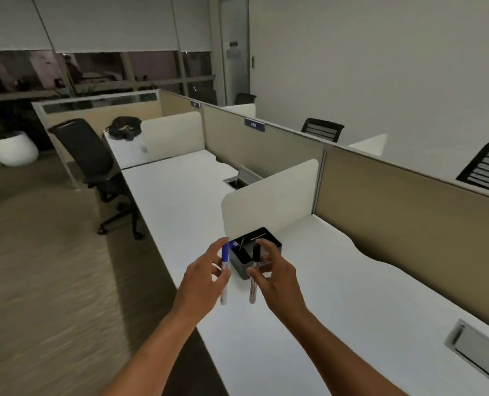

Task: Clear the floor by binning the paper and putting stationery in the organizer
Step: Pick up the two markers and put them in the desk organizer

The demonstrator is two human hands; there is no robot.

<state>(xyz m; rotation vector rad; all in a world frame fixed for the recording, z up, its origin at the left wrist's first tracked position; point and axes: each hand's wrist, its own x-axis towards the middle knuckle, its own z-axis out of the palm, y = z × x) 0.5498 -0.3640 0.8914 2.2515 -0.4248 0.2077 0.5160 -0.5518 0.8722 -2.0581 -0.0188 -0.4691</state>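
- Hands are working just near of a black rectangular plastic organizer (262,247), which is standing on the long white desk (337,295) against a cream rounded divider panel (269,195).
- Left hand (206,281) is pinching a blue-capped white marker (225,270), held upright with the cap topmost, just left of the organizer's near corner.
- Right hand (274,277) is pinching a black-capped marker with a pale barrel (254,271), also upright, directly in front of the organizer.
- Both grips appear to be light fingertip holds, not full fists; the remaining fingers are spreading loosely.
- Organizer is already holding some items in its left compartment; these are too small to identify. A thin pale strip is lying across its far rim.
- Step in hand, by judgement: stationery is being delivered to the organizer; neither marker is inside yet.
- Next move is likely calling for each marker to be lifted above the rim, carried slightly farther and lowered into a compartment. Care is advisable so the two barrels are not clashing over the small opening.
- No paper or bin is showing in this view, so the state of that part cannot be judged.
- Surroundings: a black mesh office chair (94,167) is standing on the carpet at far left, a dark bag (124,127) is sitting on the far desk, and a grey cable hatch (479,350) is lying flush at near right.
- Nothing is obstructing the path to the organizer.
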